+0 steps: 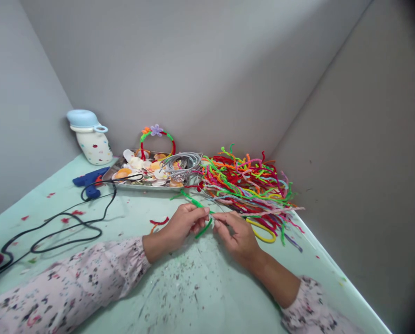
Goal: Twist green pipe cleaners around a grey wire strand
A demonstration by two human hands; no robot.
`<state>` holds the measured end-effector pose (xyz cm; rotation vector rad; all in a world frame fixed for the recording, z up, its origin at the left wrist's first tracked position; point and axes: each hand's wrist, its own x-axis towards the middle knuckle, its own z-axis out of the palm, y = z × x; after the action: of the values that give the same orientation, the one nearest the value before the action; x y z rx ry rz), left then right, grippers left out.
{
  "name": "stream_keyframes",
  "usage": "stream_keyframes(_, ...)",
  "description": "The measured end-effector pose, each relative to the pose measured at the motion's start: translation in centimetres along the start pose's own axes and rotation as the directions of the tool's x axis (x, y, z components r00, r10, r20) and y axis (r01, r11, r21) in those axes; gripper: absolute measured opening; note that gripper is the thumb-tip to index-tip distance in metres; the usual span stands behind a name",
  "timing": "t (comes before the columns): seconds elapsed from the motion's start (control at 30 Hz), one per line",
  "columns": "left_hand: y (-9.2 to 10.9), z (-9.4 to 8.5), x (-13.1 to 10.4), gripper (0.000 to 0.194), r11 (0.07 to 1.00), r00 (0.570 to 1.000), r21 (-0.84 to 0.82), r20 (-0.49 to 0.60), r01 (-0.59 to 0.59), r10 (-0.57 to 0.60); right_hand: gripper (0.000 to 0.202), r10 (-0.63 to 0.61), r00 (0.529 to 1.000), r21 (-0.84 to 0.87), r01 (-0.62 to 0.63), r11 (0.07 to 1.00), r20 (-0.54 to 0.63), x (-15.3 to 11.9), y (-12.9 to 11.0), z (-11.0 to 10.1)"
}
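Above pale table (333,301), two hands (left (190,220), right (237,234)), seemingly one green stem (204,229).

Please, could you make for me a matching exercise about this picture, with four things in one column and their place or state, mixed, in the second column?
1. bottle
2. glue gun
3. metal tray
4. left hand

A. filled with shells
B. pinching a green fuzzy stem
C. standing upright, with a light blue lid
D. dark blue, lying beside a black cable

Right pairs: 1-C, 2-D, 3-A, 4-B
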<state>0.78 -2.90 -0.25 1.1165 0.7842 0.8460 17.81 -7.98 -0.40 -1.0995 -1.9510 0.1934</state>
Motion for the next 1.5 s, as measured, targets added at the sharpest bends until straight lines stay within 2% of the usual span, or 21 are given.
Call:
stream_keyframes(0.33,0.28,0.03,-0.23,0.038,1.0,0.998,-0.016,0.066,0.017,-0.016,0.019,-0.009,1.0,-0.008,0.009,1.0,-0.017,-0.03,-0.08,-0.04)
stream_keyframes(0.83,0.48,0.27,-0.22,0.034,0.999,0.999,-0.005,-0.013,0.039,-0.039,0.018,-0.018,1.0,-0.001,0.018,1.0,-0.015,0.13,-0.2,-0.14)
stream_keyframes(1.17,0.47,0.33,-0.32,0.037,1.0,1.0,-0.027,0.019,-0.006,0.007,0.017,-0.012,1.0,-0.007,0.012,1.0,-0.014,0.15,-0.33,-0.21)
stream_keyframes(1.5,0.42,0.32,-0.25,0.032,1.0,0.999,-0.01,-0.04,0.002,-0.003,0.016,-0.025,1.0,-0.003,0.025,1.0,0.019,0.17,-0.2,-0.19)
